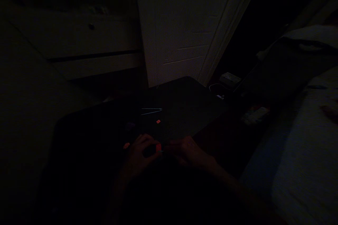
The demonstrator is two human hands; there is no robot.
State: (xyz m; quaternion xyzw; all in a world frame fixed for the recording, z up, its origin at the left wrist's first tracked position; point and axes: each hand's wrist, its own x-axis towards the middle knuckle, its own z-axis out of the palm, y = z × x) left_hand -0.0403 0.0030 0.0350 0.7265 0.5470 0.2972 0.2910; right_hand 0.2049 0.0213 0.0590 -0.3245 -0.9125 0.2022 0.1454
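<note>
The view is very dark. My left hand (139,151) pinches a small red-orange block-like piece (158,147) between thumb and fingers, over the dark table. Close by on the right is my right hand (188,150), its fingers bent toward that piece. A small pale tip shows between the two hands; whether my right hand grips it is too dark to tell. Past the hands lies a thin V-shaped metal tool (151,111), like tweezers. One small orange piece (158,121) lies just nearer than it. Another orange piece (126,145) is left of my left hand.
The dark tabletop (185,102) has a rounded far edge close to a pale panelled door (179,28). A faint dark lump (130,126) sits on its left part. Right of the table are a small box (230,78), a thin white cable and pale bedding-like cloth (298,168).
</note>
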